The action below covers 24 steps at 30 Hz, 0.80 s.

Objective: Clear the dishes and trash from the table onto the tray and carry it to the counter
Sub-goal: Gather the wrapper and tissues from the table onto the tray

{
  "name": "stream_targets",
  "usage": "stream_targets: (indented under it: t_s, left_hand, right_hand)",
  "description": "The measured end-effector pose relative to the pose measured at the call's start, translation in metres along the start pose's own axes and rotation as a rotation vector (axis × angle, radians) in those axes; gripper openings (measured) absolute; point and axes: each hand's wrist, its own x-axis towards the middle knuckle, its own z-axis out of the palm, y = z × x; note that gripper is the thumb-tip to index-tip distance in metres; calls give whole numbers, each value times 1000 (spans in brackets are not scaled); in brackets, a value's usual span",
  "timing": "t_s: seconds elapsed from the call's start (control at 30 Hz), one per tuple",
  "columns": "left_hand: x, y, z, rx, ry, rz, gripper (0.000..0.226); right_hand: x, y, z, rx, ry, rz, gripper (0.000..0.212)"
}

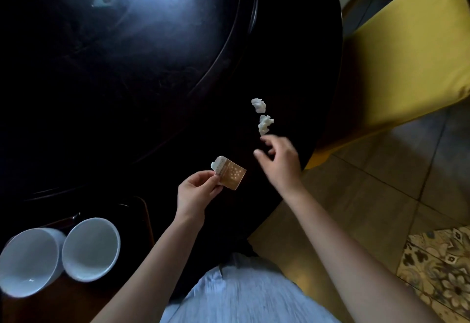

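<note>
My left hand [197,191] pinches a torn brown-and-white paper packet [230,175] above the dark round table [157,124]. My right hand [278,161] hovers with fingers spread just below a crumpled white tissue [265,124]. A second crumpled tissue [258,105] lies a little farther on, near the table's right edge. At the lower left, two white cups [90,247] [29,261] stand side by side on a dark tray [137,217].
A raised round turntable [122,42] fills the table's middle and reflects light. A yellow cushioned seat [407,50] stands to the right over a tiled floor [396,170]. A patterned rug [440,271] lies at the lower right.
</note>
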Motion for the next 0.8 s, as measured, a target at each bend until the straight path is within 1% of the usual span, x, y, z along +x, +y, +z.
stream_targets:
  t_s: [0.03, 0.1, 0.23, 0.33, 0.4, 0.47, 0.5, 0.57, 0.63, 0.7, 0.77, 0.8]
  left_hand:
    - [0, 0, -1, -11, 7, 0, 4]
    - [1, 0, -3, -24, 26, -4, 4]
    - [2, -2, -7, -48, 57, -12, 4]
    - [3, -1, -8, -52, 79, -14, 4]
    - [4, 0, -9, -56, 91, -12, 5]
    - [5, 2, -11, -57, 99, -10, 5]
    - [6, 3, -12, -58, 101, -8, 5]
    - [7, 5, -13, -61, 106, -3, 5]
    - [8, 7, -13, -65, 108, 0, 5]
    - [8, 9, -13, -68, 108, -2, 5]
    - [10, 10, -14, -72, 111, -3, 5]
    - [10, 10, -14, -78, 114, -6, 5]
  right_hand:
    - [13, 4, -3, -84, 54, -22, 34]
    - [36, 8, -5, -183, 70, -31, 37]
    - [71, 8, 5, -259, 25, 9, 30]
    - [82, 7, 15, -323, 16, 90, 29]
    - [84, 8, 21, -343, 24, 103, 23]
    - [84, 9, 24, -321, 42, 97, 18]
    - [83, 10, 24, -292, 51, 104, 19]
    - [79, 12, 22, -234, 65, 124, 25]
    - [73, 15, 21, -228, 69, 123, 31]
    - [70, 19, 21, -230, 72, 106, 24]
    - [72, 20, 19, -186, 73, 106, 14]
    - [74, 19, 17, -170, 79, 102, 12]
